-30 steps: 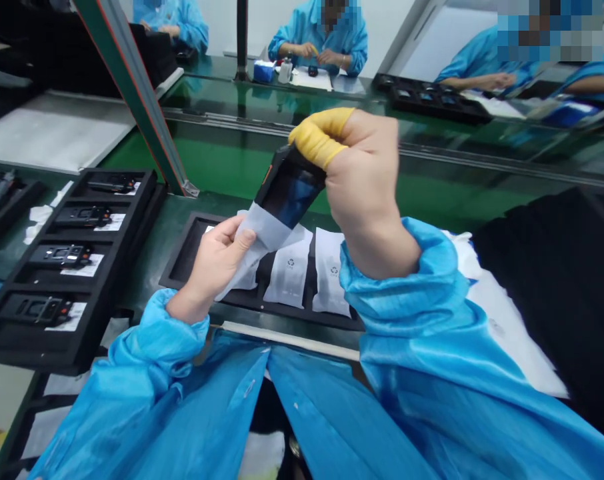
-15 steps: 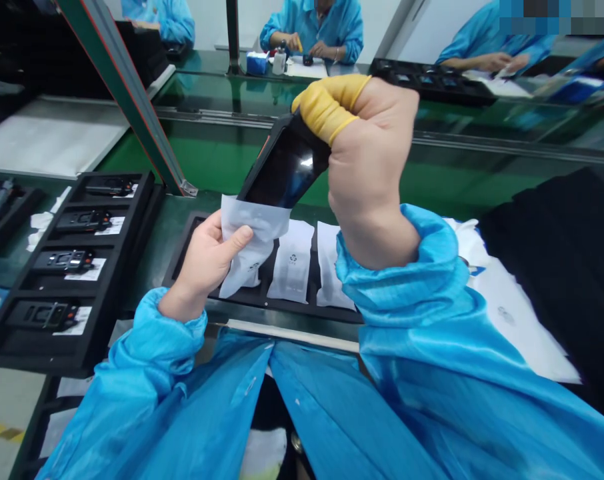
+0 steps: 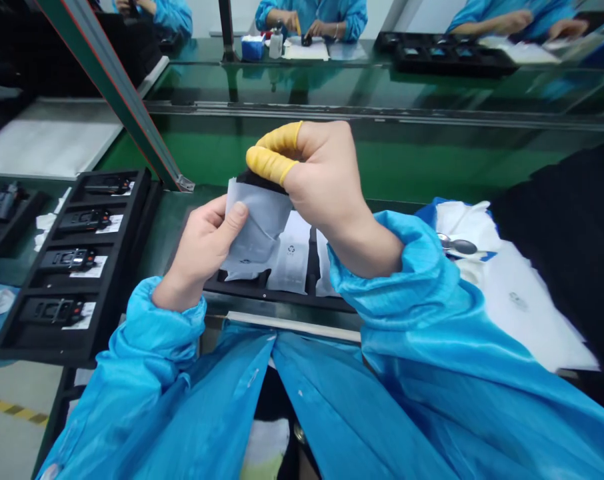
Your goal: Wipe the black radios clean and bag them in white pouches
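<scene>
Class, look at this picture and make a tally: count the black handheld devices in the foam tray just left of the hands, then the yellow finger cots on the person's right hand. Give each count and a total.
Black handheld devices in the foam tray: 4
Yellow finger cots on the right hand: 2
Total: 6

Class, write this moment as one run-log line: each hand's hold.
left hand: holds white pouch | right hand: grips black handheld device, pushed into pouch

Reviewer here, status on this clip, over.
Left hand gripping a white pouch. Right hand, yellow finger cots, pinching a black handheld device at the pouch mouth. Below: black tray of more pouches.
</scene>
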`<state>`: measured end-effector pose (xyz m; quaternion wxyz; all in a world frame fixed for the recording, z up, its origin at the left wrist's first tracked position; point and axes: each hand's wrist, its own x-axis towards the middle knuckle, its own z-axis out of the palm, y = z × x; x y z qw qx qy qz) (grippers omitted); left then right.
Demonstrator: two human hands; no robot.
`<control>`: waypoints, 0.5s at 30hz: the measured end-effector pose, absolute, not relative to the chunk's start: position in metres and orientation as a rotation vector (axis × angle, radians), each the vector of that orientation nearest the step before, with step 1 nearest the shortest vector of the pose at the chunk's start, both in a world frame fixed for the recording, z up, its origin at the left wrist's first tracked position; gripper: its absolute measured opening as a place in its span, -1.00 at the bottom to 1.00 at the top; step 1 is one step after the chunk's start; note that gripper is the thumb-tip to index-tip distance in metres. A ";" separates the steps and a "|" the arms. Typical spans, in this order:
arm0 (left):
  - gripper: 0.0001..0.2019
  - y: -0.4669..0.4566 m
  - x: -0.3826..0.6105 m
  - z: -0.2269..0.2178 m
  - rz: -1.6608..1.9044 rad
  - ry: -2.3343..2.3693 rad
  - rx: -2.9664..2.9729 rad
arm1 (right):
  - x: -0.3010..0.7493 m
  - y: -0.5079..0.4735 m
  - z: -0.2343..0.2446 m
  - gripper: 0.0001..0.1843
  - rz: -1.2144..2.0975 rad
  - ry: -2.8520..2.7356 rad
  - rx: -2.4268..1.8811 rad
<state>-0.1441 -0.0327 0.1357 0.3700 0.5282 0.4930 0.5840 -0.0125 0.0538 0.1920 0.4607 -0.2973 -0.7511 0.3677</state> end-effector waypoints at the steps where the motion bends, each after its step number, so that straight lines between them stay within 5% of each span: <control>1: -0.59 -0.033 -0.142 0.135 1.527 1.302 1.370 | -0.012 0.053 0.190 -0.86 0.883 -1.871 -0.735; 7: -0.58 -0.029 -0.138 0.128 1.877 1.542 1.439 | -0.014 0.041 0.192 -0.90 0.768 -1.999 -0.683; 12: -0.55 -0.029 -0.150 0.140 2.131 1.713 1.586 | -0.009 0.038 0.195 -0.61 0.650 -2.020 -0.780; 15: -0.56 -0.034 -0.158 0.155 2.137 1.757 1.705 | -0.004 0.045 0.187 -0.66 0.654 -2.015 -0.797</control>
